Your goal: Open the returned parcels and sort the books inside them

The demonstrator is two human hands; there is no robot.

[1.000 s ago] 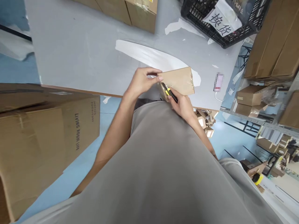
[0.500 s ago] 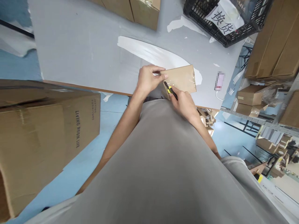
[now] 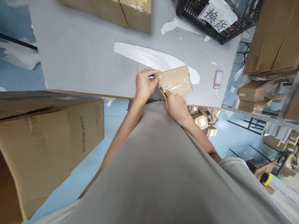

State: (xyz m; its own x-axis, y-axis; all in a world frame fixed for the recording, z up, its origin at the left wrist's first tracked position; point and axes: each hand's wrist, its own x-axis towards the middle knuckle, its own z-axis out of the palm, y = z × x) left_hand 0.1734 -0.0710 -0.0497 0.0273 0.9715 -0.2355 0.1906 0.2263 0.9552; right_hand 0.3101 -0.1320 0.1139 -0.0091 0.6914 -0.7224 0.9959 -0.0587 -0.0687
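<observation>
A small cardboard box (image 3: 175,79) with shiny clear tape lies near the front edge of the grey table (image 3: 88,68). My left hand (image 3: 146,82) pinches the box's left end between thumb and fingers. In my right hand (image 3: 175,105) is a black and yellow utility knife (image 3: 164,93), wrapped by the fingers. Its tip points up and left against the box's near left corner. Whether the blade is in the cardboard is too small to tell.
Cardboard boxes (image 3: 109,12) and a black plastic crate (image 3: 219,37) stand along the far side. A blurred-out pink device with a cord (image 3: 218,79) lies to the right. A large carton (image 3: 51,133) is at the left, and small boxes (image 3: 202,120) lie below the table's right edge.
The knife has moved down and left along the box's left end, with my right hand lower and further around it. My left hand keeps its hold; the whole view has shifted slightly.
</observation>
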